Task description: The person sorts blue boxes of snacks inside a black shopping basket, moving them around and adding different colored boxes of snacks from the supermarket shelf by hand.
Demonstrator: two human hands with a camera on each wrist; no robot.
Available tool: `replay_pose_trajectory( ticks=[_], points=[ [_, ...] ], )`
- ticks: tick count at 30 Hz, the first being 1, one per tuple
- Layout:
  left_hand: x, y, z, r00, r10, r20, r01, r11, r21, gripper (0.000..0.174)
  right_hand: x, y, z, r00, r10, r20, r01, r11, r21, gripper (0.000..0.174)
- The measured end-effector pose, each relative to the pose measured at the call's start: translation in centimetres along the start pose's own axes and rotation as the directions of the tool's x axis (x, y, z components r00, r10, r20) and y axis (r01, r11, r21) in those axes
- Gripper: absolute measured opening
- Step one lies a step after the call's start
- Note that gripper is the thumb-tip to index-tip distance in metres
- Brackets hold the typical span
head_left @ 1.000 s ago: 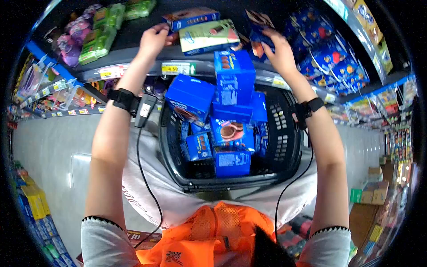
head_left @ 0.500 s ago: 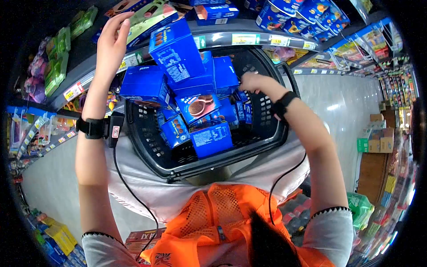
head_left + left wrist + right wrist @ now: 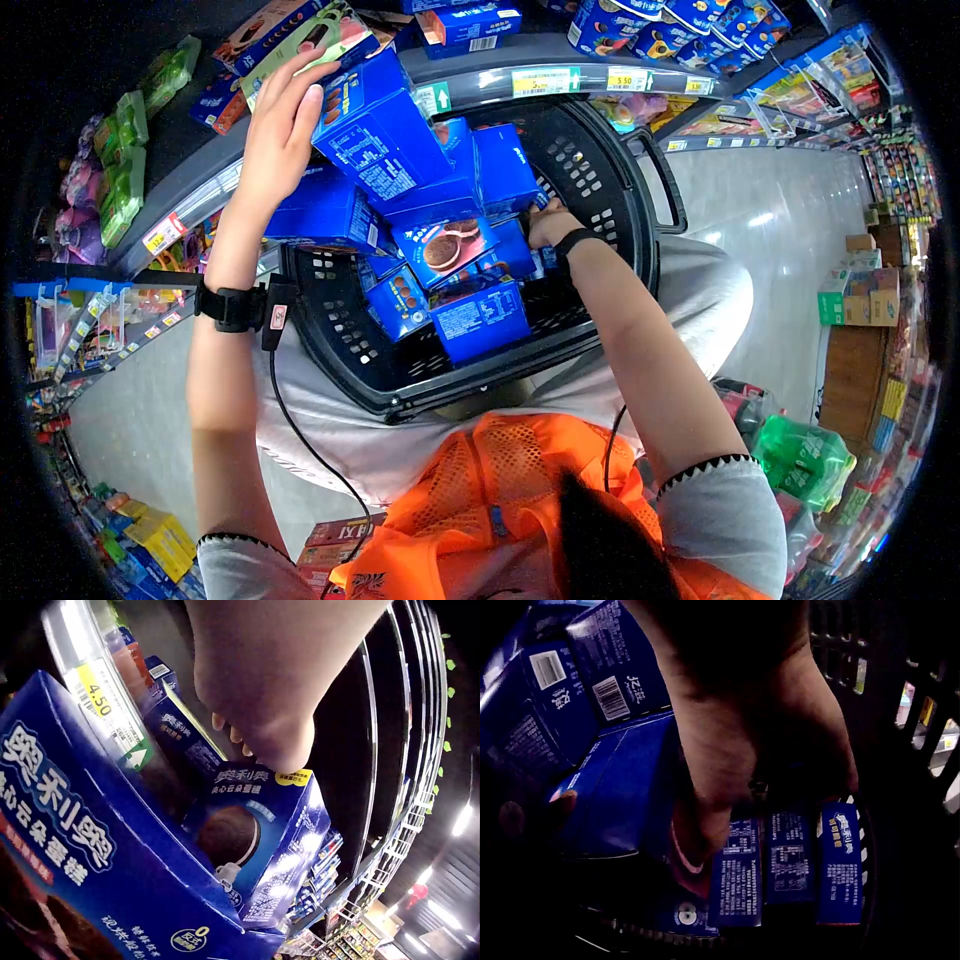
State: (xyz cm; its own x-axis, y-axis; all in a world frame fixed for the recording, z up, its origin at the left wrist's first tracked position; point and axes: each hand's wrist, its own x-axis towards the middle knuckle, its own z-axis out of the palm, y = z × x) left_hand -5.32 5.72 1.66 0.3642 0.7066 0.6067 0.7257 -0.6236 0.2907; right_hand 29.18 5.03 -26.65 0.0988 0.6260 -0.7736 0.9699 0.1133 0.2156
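My left hand (image 3: pixel 276 145) reaches up to the shelf, fingers extended over a pale green box (image 3: pixel 340 25) and beside a tall blue cake box (image 3: pixel 375 125). In the left wrist view its fingertips lie partly hidden behind a blue cake box (image 3: pixel 255 817). Down inside the right side of the black basket (image 3: pixel 600 290), my right hand (image 3: pixel 548 222) is among the boxes. The right wrist view shows it gripping a blue box (image 3: pixel 622 799), with a fingertip on the box's left and a bent finger on its right. Small upright blue boxes (image 3: pixel 787 859) stand next to it.
Several blue boxes (image 3: pixel 480 320) are piled in the basket, which sits by the person's legs against the shelf edge (image 3: pixel 490 88). Blue cups (image 3: pixel 690 35) and green packs (image 3: pixel 122 170) line the shelf. Green bottles (image 3: pixel 800 455) stand behind at right.
My right hand has come down from a box on the shelf into the basket's right side. My left hand has shifted along the shelf front to the green box. The head view has turned.
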Motion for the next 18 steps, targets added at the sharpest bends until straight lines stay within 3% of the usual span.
replay_pose_trajectory(
  ticks=[2,6,8,11,18],
  points=[
    [-0.1,-0.1,-0.1,0.999,-0.022,0.049,0.022,1.000,-0.004,0.036,-3.0,0.3,-2.2,0.964,-0.042,0.264,0.016,0.995,0.101,0.069],
    [-0.3,-0.4,0.2,0.997,-0.036,0.063,0.039,0.998,-0.047,0.038,-2.3,0.4,-1.1,0.972,-0.101,0.210,0.091,0.994,0.058,0.076],
    [-0.3,-0.5,0.3,0.997,-0.039,0.067,0.043,0.997,-0.063,0.040,-3.3,0.0,-1.1,0.991,0.044,0.123,-0.054,0.995,0.079,0.046],
    [-0.3,-0.2,0.3,0.995,-0.061,0.073,0.068,0.993,-0.096,0.040,-1.9,-0.3,-1.1,0.991,0.077,0.107,-0.088,0.991,0.101,0.050],
    [-0.3,-0.3,0.3,0.997,-0.021,0.069,0.026,0.997,-0.067,0.039,-5.5,-1.1,-3.3,0.984,0.170,0.060,-0.179,0.963,0.203,0.064]
  ],
)
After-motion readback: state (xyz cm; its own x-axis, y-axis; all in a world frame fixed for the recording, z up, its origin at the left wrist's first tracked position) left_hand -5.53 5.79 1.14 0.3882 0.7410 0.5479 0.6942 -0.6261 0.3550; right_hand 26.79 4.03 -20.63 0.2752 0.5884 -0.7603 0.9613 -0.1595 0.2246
